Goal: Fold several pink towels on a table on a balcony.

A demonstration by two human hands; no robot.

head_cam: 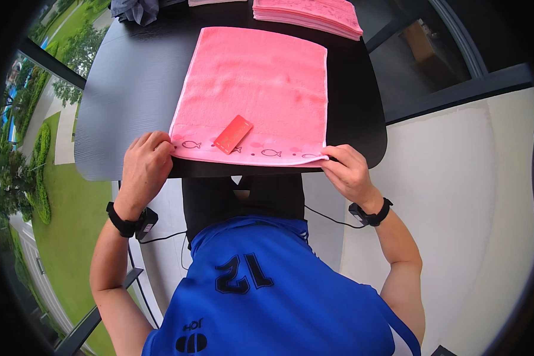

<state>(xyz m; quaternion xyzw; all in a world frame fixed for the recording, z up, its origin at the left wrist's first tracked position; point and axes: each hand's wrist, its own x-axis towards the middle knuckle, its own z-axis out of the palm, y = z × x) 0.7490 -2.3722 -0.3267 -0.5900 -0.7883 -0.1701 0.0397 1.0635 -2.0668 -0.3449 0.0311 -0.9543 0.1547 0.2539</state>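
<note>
A pink terry towel point(253, 84) with a white edge lies spread on the dark table. Fish outlines and dots run along its near border, close to the table's front edge. On that border, left of the middle, a red card point(233, 134) bearing writing rests at a slant. My left hand point(149, 162) pinches the towel's near left corner. At the near right corner, my right hand point(348, 170) grips the hem between thumb and fingers, where the edge looks slightly raised.
The dark wood-grain table point(124, 93) has rounded corners. A stack of folded pink towels point(309, 18) sits at its far right. Crumpled grey cloth point(135, 10) lies at the far left. Black-strapped devices with cables are on both wrists. Windows stand at the left.
</note>
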